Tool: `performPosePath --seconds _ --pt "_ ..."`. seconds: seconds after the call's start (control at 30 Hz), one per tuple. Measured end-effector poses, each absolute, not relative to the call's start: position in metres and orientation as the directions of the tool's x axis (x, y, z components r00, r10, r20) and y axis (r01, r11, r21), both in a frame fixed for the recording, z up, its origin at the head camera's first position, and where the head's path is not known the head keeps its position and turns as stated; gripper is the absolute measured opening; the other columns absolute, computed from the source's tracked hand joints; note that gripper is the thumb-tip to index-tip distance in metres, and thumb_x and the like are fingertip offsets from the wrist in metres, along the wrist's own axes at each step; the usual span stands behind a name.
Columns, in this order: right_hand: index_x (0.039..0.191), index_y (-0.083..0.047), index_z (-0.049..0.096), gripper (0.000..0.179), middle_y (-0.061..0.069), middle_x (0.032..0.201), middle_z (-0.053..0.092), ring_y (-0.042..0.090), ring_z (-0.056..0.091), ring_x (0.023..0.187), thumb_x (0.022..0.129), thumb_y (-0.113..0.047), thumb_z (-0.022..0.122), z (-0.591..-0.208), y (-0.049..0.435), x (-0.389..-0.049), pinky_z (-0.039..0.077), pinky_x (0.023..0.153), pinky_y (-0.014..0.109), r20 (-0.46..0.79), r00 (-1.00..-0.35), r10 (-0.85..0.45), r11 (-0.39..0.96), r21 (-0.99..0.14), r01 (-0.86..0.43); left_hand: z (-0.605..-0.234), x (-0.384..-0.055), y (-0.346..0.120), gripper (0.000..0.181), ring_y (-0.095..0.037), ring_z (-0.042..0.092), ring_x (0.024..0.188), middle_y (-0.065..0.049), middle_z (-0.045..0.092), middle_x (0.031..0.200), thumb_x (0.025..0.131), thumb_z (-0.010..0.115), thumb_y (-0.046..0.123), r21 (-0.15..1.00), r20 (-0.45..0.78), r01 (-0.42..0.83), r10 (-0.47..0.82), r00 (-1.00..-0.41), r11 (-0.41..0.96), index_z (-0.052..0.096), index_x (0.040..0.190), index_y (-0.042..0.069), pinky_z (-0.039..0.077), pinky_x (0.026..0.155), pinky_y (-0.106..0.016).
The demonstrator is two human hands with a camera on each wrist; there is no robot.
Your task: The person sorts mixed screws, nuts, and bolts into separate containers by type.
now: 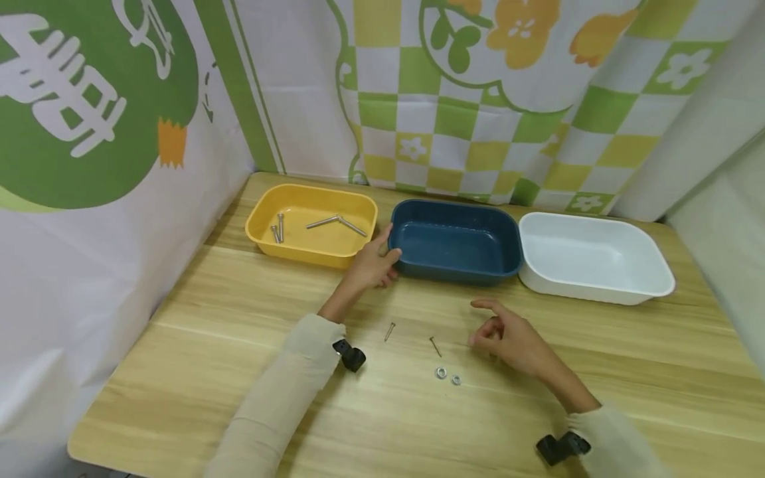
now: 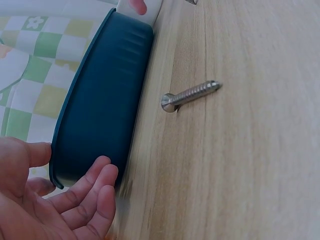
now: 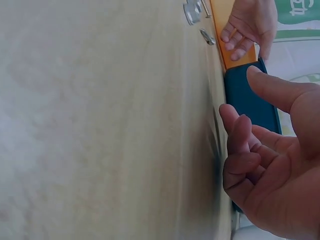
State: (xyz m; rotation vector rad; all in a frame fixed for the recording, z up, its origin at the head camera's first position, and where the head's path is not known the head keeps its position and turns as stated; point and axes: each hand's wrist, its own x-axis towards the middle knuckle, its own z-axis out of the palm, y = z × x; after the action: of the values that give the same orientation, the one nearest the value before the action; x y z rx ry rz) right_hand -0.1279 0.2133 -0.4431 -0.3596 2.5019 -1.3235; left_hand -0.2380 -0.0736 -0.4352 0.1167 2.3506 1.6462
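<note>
My left hand point(image 1: 372, 263) is at the left end of a dark blue plastic bin point(image 1: 457, 242). Its thumb and index finger grip the near left corner at the rim, while the other fingers point(image 2: 102, 172) lie loosely beside the outer wall. Over the table in front of the bin hovers my right hand point(image 1: 512, 340), fingers loosely bent, with nothing visible in it. Between the hands lie two screws, one screw point(image 1: 390, 331) to the left and another screw point(image 1: 435, 346) nearer the right hand. Just below them sit two nuts, a larger nut point(image 1: 441, 373) and a smaller nut point(image 1: 456, 380).
Left of the blue bin stands a yellow bin point(image 1: 299, 251) holding several long bolts point(image 1: 323, 222). A white bin point(image 1: 588, 289) stands against the blue bin's right end. The wooden table point(image 1: 197, 372) backs onto a patterned curtain point(image 1: 454, 126).
</note>
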Motion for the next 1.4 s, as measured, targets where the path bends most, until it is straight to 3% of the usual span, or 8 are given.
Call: performPosePath --seconds 0.3,1.1,1.4 --pt "0.134 0.0 0.053 0.062 0.001 0.084 0.064 0.015 0.057 0.07 0.081 -0.01 0.083 -0.45 0.203 -0.123 0.047 0.059 0.026 -0.087 -0.939 -0.332 0.59 -0.796 -0.135 -0.437 -0.239 -0.074 0.067 -0.027 0.061 0.056 -0.022 0.066 0.075 0.105 0.054 0.026 0.929 -0.176 -0.09 0.216 -0.96 0.358 0.019 0.161 0.032 0.05 0.05 -0.032" --pt "0.122 -0.005 0.065 0.056 -0.004 0.077 0.06 0.01 0.053 0.068 0.072 -0.005 0.089 -0.454 0.164 -0.125 0.045 0.065 0.027 -0.016 -0.912 -0.409 0.611 -0.748 -0.261 -0.437 -0.238 -0.074 0.067 -0.026 0.061 0.055 -0.019 0.067 0.075 0.105 0.054 0.025 0.924 -0.179 -0.092 0.207 -0.962 0.372 0.019 0.161 0.032 0.05 0.05 -0.03" --pt "0.116 -0.008 0.072 0.042 -0.007 0.076 0.059 0.01 0.05 0.066 0.076 -0.004 0.085 -0.453 0.159 -0.127 0.044 0.061 0.026 -0.024 -0.896 -0.443 0.62 -0.73 -0.288 -0.434 -0.236 -0.074 0.067 -0.027 0.062 0.056 -0.019 0.067 0.074 0.104 0.054 0.027 0.921 -0.178 -0.089 0.205 -0.963 0.38 0.02 0.161 0.032 0.051 0.051 -0.032"
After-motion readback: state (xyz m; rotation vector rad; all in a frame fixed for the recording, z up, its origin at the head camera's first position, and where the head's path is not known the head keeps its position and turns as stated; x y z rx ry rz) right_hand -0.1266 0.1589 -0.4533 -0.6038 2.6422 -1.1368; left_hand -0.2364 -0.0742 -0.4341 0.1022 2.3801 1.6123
